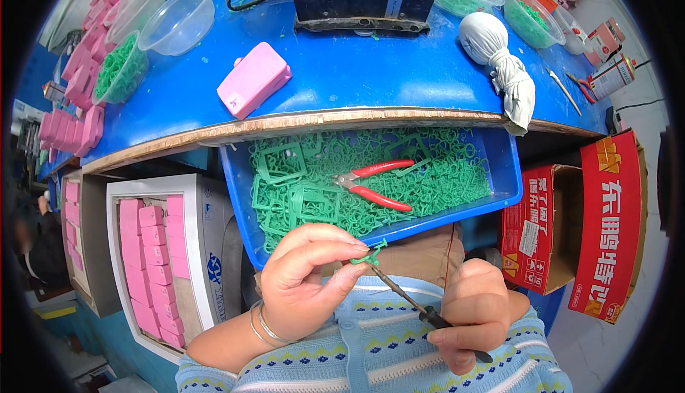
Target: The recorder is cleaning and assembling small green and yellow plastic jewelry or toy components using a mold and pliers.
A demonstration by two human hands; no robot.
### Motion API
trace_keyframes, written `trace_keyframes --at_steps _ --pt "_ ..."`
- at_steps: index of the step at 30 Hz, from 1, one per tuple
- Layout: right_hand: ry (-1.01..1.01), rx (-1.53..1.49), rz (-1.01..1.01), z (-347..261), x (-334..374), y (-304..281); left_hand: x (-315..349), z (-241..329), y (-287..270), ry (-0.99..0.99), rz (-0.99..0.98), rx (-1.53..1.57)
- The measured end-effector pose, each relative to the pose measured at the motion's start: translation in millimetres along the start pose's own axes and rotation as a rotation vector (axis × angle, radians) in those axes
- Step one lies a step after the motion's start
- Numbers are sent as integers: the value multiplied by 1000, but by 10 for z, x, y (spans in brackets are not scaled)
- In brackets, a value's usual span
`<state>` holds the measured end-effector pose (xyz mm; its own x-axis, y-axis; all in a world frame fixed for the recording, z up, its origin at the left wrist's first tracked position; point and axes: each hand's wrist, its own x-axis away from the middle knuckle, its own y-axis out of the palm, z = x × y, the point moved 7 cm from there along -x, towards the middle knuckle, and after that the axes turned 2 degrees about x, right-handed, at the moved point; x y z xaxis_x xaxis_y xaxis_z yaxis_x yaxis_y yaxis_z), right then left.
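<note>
The left hand [303, 268] has a narrow grip, thumb and forefinger pinching a small green piece [370, 257] at their tips. It looks light and thin, springy or brittle I cannot tell, so a soft hold on its sturdiest part seems safest. Below and right of the grip, the right hand [479, 314] wraps a slim tool [427, 314], its tip at the piece. Just beyond the grip sits a blue tray [507, 172] of green pieces [446, 179] and red-handled cutters [379, 169].

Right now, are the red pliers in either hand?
No, the pliers lie on the green pieces in the blue bin, while the right hand holds a black-handled tool.
</note>
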<state>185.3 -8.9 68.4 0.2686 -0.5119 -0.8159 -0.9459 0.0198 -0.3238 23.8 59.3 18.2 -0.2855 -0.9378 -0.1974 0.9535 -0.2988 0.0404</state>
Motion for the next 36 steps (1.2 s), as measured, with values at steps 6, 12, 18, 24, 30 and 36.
trace_keyframes --at_steps 6,12,18,24,30,36 --pt "2 -2 12 8 -1 4 -8 10 3 22 -1 -6" --pt "-7 2 -1 24 -13 17 -6 5 3 15 -4 19" --pt "-24 8 34 -19 -5 -14 -19 26 12 38 -18 -1" --pt "-21 -3 14 -18 -5 -14 -15 14 11 18 -18 8" --pt "-42 5 46 -25 24 -31 -16 20 3 3 -18 -20" --pt "-36 6 35 -9 0 -36 -21 16 -6 9 -12 -30"
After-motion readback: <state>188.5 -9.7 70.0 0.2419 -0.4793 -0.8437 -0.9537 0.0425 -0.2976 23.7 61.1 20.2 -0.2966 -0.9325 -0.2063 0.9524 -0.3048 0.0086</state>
